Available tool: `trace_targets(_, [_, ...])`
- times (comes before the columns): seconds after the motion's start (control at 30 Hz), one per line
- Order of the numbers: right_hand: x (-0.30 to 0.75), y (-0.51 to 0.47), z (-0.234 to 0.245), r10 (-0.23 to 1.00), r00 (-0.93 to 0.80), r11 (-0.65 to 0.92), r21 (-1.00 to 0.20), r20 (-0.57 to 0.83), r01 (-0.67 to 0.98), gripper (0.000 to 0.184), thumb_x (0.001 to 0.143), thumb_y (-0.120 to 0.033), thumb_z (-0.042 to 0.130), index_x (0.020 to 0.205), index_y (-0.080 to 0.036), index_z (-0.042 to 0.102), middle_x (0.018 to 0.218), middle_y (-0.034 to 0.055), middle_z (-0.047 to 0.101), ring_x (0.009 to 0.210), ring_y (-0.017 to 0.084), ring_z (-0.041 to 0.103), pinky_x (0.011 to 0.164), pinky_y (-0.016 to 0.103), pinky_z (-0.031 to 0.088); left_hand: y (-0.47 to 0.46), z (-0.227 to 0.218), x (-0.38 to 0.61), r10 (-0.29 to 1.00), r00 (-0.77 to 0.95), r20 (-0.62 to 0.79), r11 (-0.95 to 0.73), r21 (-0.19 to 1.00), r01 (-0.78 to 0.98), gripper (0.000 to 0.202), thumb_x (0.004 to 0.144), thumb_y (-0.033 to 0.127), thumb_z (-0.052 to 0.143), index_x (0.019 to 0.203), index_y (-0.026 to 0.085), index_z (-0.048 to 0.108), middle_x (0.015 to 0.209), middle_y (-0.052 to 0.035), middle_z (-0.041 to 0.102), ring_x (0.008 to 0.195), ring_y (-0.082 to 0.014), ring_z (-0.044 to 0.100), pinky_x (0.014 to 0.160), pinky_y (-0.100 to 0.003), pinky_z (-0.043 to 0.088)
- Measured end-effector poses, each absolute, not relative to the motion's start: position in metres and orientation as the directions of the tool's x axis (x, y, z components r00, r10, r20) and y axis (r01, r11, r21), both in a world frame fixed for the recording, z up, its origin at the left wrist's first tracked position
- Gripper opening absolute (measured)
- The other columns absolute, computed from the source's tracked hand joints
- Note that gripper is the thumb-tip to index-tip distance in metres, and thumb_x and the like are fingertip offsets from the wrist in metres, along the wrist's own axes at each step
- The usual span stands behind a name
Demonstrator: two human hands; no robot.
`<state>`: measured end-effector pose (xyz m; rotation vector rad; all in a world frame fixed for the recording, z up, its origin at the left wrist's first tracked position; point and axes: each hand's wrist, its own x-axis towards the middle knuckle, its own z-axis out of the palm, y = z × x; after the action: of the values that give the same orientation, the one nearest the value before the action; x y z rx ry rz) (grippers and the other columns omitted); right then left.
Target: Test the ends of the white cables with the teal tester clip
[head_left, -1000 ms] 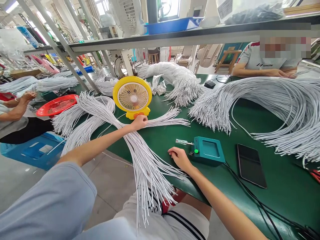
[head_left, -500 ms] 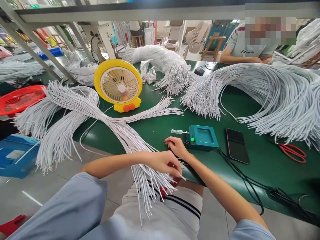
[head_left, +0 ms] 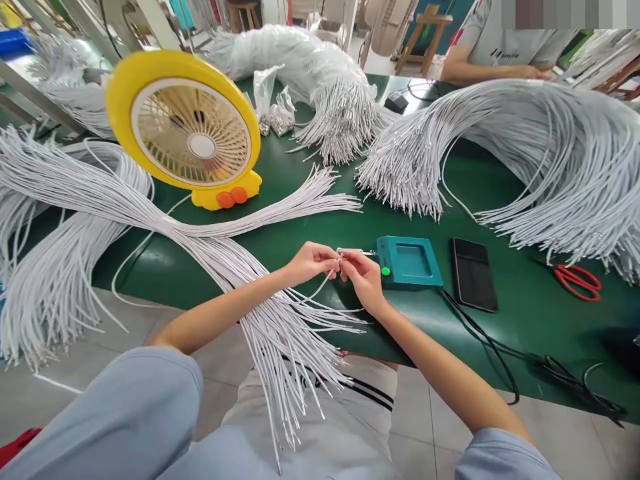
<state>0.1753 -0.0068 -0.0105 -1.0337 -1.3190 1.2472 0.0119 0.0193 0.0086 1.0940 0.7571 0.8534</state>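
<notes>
My left hand pinches one thin white wire close to its end, and the wire droops back toward a bundle of white wires. Fingertip to fingertip with it, my right hand is closed in a pinch at the wire's tip; what it holds there is too small to make out. Just behind the right fingers stands a teal box with a green button and a pale rod on its left side, partly hidden by the hand. The bundle lies under my left forearm, its loose ends hanging over my lap.
A yellow fan stands at left. Further wire bundles lie across the green table, near small plastic bags. A phone, red-handled scissors and black cables are at right. A co-worker sits opposite.
My left hand has lifted a wire end from the bundle over my lap up to my right hand. The right hand now pinches at its tip. The view has tipped down and closer.
</notes>
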Motion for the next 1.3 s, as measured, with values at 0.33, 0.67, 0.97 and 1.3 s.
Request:
trace_targets(0.33, [0.172, -0.013, -0.023, 0.975, -0.055, 0.216, -0.976, 0.215, 0.003, 0.031, 0.081, -0.030, 0.066, 0.112, -0.025, 0.060, 0.084, 0.0002, 0.062, 0.074, 0.012, 0.061, 0.056, 0.024, 0.054, 0.018, 0.012, 0.010, 0.840, 0.487, -0.239, 0.334, 0.935, -0.116, 0.044, 0.062, 0.046, 0.081, 0.071, 0.006, 0.066, 0.060, -0.0046, 0.067, 0.052, -0.0119, 0.064, 0.050, -0.022, 0.055])
trace_targets(0.67, [0.174, -0.013, -0.021, 0.965, -0.038, 0.259, -0.966, 0.258, 0.013, 0.030, 0.082, -0.023, 0.066, 0.111, -0.026, 0.062, 0.093, 0.0017, 0.063, 0.079, 0.012, 0.062, 0.058, 0.025, 0.057, 0.019, 0.009, 0.009, 0.853, 0.477, -0.210, 0.294, 0.950, -0.106, 0.037, 0.064, 0.038, 0.081, 0.073, 0.006, 0.066, 0.060, -0.0034, 0.066, 0.052, -0.0125, 0.065, 0.048, -0.021, 0.053])
trace_targets(0.97, [0.171, -0.015, -0.009, 0.979, -0.018, 0.203, -0.975, 0.205, -0.091, 0.026, 0.079, -0.019, 0.067, 0.105, -0.024, 0.063, 0.084, 0.0003, 0.062, 0.079, 0.013, 0.063, 0.061, 0.027, 0.058, 0.017, 0.008, 0.010, 0.843, 0.489, -0.225, 0.285, 0.957, -0.052, 0.032, 0.064, 0.032, 0.081, 0.069, 0.006, 0.063, 0.057, -0.0013, 0.063, 0.049, -0.0080, 0.059, 0.048, -0.019, 0.051])
trace_targets(1.3, [0.172, -0.013, -0.001, 0.987, -0.007, 0.158, -0.984, 0.159, -0.086, 0.021, 0.075, -0.016, 0.069, 0.094, -0.021, 0.062, 0.073, -0.0021, 0.062, 0.067, 0.012, 0.061, 0.064, 0.028, 0.055, 0.015, 0.006, 0.010, 0.847, 0.485, -0.218, 0.271, 0.962, -0.041, 0.024, 0.064, 0.025, 0.080, 0.068, 0.007, 0.065, 0.058, -0.0013, 0.063, 0.051, -0.0081, 0.059, 0.048, -0.018, 0.052])
